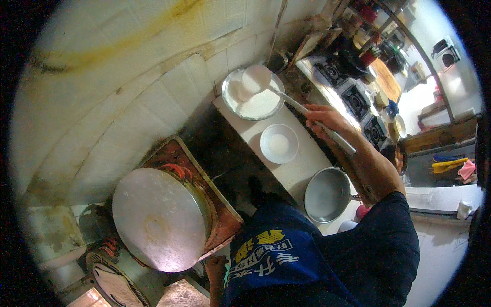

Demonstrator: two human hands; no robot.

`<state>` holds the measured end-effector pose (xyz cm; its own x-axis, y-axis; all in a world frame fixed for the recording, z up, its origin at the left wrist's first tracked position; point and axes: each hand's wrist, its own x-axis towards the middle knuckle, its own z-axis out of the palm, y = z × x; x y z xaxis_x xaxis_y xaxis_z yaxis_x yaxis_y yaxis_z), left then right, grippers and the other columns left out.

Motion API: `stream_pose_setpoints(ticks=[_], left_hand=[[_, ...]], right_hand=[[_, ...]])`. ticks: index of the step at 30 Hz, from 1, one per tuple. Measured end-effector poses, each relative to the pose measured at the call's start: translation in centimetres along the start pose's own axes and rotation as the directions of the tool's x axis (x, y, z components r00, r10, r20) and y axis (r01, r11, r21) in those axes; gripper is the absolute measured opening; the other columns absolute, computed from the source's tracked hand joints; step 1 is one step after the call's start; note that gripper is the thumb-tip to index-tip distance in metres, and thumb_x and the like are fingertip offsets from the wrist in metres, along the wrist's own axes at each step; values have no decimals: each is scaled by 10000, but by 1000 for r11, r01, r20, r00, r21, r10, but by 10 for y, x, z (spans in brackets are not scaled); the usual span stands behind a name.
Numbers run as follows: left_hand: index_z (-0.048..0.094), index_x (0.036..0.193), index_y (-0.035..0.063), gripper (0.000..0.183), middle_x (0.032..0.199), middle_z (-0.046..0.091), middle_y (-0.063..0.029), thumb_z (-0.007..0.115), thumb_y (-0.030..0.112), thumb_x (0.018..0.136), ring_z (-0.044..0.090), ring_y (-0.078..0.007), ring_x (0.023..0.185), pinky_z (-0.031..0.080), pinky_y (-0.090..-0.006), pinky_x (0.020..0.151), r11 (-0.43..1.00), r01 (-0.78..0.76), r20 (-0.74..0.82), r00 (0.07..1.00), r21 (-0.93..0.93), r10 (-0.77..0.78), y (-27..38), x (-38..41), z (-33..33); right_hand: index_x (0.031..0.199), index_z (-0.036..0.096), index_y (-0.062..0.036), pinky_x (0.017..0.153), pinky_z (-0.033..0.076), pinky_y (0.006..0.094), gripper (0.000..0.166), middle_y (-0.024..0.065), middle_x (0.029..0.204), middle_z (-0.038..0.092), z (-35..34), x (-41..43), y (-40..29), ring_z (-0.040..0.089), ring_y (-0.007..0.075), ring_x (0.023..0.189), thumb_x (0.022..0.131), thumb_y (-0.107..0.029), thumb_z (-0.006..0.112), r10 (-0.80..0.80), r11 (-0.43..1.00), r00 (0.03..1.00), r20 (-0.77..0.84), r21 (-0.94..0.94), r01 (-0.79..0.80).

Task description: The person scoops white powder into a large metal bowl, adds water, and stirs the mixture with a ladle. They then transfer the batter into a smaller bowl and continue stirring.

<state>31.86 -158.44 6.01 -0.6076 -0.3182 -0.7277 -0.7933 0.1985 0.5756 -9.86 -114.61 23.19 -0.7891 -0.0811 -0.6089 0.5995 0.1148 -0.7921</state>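
My right hand (324, 121) grips the long handle of a ladle (255, 79), whose round bowl hangs over a metal basin (234, 109). White, smooth-looking contents (261, 105) fill the basin; whether powder or liquid is unclear. Below it on the narrow pale counter (245, 126) sits a small white bowl (279, 144) with some white contents. An empty-looking metal saucepan (328, 195) stands nearer my body, under my forearm. Low beside my apron, my left hand (217, 264) has its fingers curled near a pale teal strip; what it holds, if anything, is hard to make out.
A large pot with a flat metal lid (157, 218) and red handles rests on a stained reddish stand (226, 220) to the left. Tiled wall (172, 99) rises behind. Gas burners (355, 100) and a wooden board (387, 80) lie beyond my right arm. My blue apron (284, 238) bears writing.
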Motion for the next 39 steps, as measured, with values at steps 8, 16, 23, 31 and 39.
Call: stream_pose_setpoints(ticks=[8, 16, 23, 31, 39], left_hand=[[785, 856, -9, 240, 781, 732, -124, 717, 222, 862, 611, -173, 544, 479, -337, 547, 997, -55, 5, 998, 61, 55, -21, 6, 1], [778, 843, 4, 260, 728, 720, -122, 694, 249, 866, 617, -184, 543, 494, -354, 562, 998, 12, 78, 997, 54, -16, 9, -7, -6], [782, 872, 33, 295, 796, 740, -144, 636, 290, 883, 693, -302, 716, 536, -441, 710, 978, -131, 60, 991, 162, 123, -57, 3, -4], [776, 990, 83, 287, 910, 743, -167, 627, 312, 904, 704, -337, 790, 541, -468, 718, 975, 58, 145, 985, 215, -91, -56, -17, -1], [778, 1015, 146, 291, 890, 735, -169, 671, 374, 869, 710, -364, 798, 549, -498, 685, 799, -42, 91, 996, 600, -16, -182, 8, 18]], right_hand=[[1460, 475, 6, 426, 449, 262, 556, 39, 725, 611, 3, -18, -8, 555, 117, 503, 951, -155, 627, -154, 967, 987, -43, -211, 142], [1474, 475, -52, 562, 522, 375, 579, 122, 754, 661, -4, -23, 12, 631, 197, 601, 928, -144, 646, -397, 631, 918, -13, -730, 262], [1508, 382, -117, 594, 533, 440, 633, 189, 883, 652, -43, 7, 37, 670, 344, 707, 923, -138, 622, -445, -74, 840, 312, -947, 313], [1528, 349, -122, 449, 488, 363, 632, 119, 800, 530, -51, 58, 16, 608, 231, 580, 932, -150, 559, -284, -595, 826, 487, -765, 247], [1512, 375, -144, 508, 533, 397, 566, 137, 843, 553, -46, 106, -1, 652, 276, 638, 964, -190, 512, -211, -593, 858, 468, -759, 268]])
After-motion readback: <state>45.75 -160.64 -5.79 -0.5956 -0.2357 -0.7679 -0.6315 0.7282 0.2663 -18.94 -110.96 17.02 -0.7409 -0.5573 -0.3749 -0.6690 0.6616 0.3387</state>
